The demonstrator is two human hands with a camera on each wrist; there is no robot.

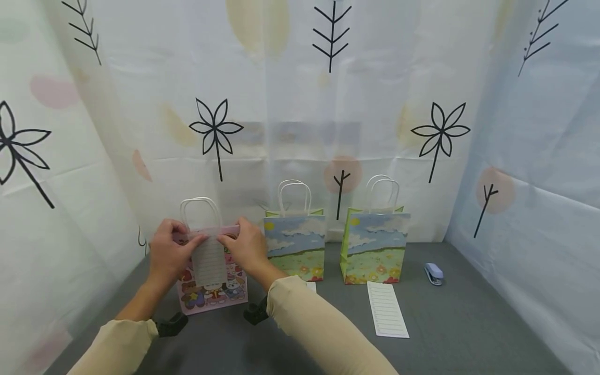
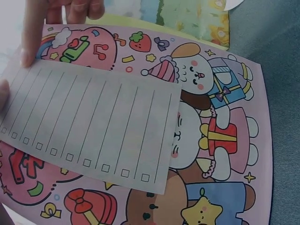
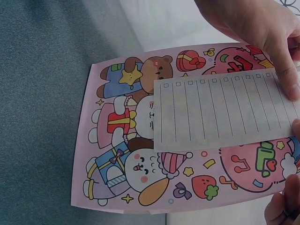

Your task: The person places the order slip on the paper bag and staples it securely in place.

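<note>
A pink paper gift bag [image 1: 213, 302] printed with cartoon animals stands at the left of the table, its white handles [image 1: 200, 200] up. Against its upper front lies a lined checklist slip [image 1: 210, 263], with a row of small boxes along one long side in the left wrist view. My left hand [image 1: 172, 252] pinches the slip's top left corner to the bag's rim, thumb in front. At the top right, my right hand [image 1: 247, 250] pinches slip and rim likewise. Fingers behind the rim are mostly hidden.
Two gift bags with a meadow print, a middle one [image 1: 295, 247] and a right one [image 1: 375, 247], stand to the right. Another checklist slip [image 1: 388, 310] lies before the right bag. A lilac stapler [image 1: 434, 274] sits farther right. A patterned cloth [image 1: 300, 94] hangs behind.
</note>
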